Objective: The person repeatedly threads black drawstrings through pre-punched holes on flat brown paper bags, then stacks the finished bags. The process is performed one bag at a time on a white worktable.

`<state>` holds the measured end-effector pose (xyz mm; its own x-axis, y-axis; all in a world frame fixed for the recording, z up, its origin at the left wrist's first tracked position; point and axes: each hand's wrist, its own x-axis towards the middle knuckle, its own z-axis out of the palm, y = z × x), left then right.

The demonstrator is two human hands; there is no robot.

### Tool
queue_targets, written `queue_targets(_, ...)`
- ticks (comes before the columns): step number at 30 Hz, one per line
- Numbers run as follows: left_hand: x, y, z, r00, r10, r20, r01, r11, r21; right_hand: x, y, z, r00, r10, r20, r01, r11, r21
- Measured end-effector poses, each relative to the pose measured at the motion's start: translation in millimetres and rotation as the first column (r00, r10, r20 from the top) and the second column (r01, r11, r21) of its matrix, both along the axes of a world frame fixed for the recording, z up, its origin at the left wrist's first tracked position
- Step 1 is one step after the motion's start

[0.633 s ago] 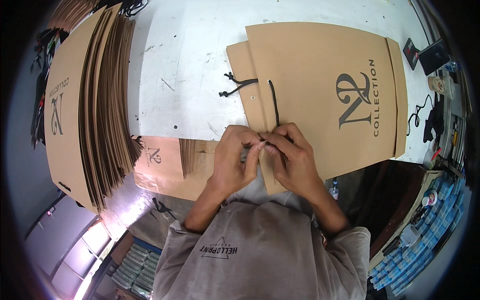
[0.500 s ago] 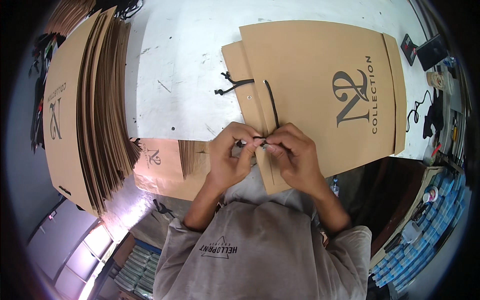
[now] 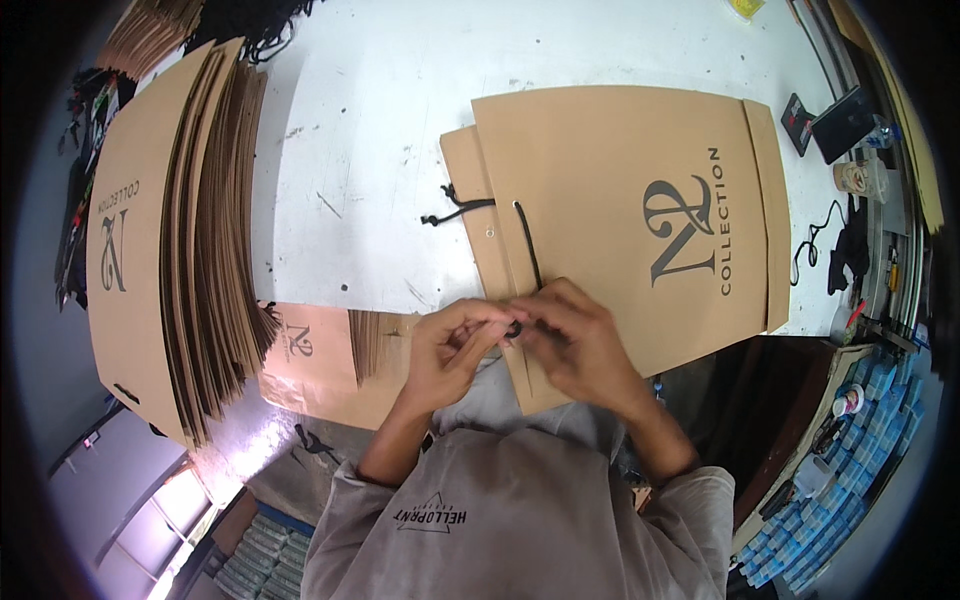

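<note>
A flat brown paper bag (image 3: pixel 600 240) with dark print lies on its side on the white table, its mouth edge toward the left. From a metal eyelet, a black cord (image 3: pixel 528 245) runs down under my right fingers, and its knotted ends stick out past the bag's left edge. My left hand (image 3: pixel 452 350) pinches the cord's dark end at the bag's near corner. Close beside it, my right hand (image 3: pixel 580 345) is curled at the same cord, its fingertips partly blurred. The eyelet at this corner is hidden behind my fingers.
A tall stack of brown bags (image 3: pixel 130 240) stands on the left, with more paper bags (image 3: pixel 300 350) below the table edge. Black cords (image 3: pixel 250 25) lie at the back left. At the right are a dark stand (image 3: pixel 843 125), a plastic cup (image 3: pixel 860 178) and a loose black cord (image 3: pixel 815 240).
The view has shifted, so the bag and table sit lower in the picture. Both hands remain at the cord; my right fingers have moved and are blurred.
</note>
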<state>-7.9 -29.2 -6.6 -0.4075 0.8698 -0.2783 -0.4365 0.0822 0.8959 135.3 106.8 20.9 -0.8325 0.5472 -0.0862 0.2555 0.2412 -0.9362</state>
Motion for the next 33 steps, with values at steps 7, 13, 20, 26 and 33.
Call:
queue_targets(7, -21, -38, 20, 0.976, -0.023, -0.217, 0.083, 0.959, 0.27, -18, 10, -15, 0.985, 0.163, 0.059, -0.173, 0.897, 0.407)
queue_targets(13, 3, -46, 42, 0.667, 0.061, -0.743, 0.07, 0.987, 0.144, -18, 151, 19, 0.984, 0.078, 0.157, -0.137, 0.9, 0.413)
queue_targets(20, 79, -84, 24, 0.567, -0.799, -0.202, 0.793, 0.462, 0.398, -20, 299, 19, 0.793, -0.236, 0.562, -0.306, 0.643, 0.702)
queue_targets(26, 44, -97, 24, 0.601, -0.776, -0.19, 0.75, 0.466, 0.469, -63, 253, 155, 0.938, -0.32, -0.133, 0.193, 0.165, 0.967)
queue_targets(33, 66, -105, 24, 0.648, -0.761, -0.033, 0.69, 0.569, 0.448, -181, 102, 211, 0.684, 0.228, -0.693, 0.606, 0.351, 0.713)
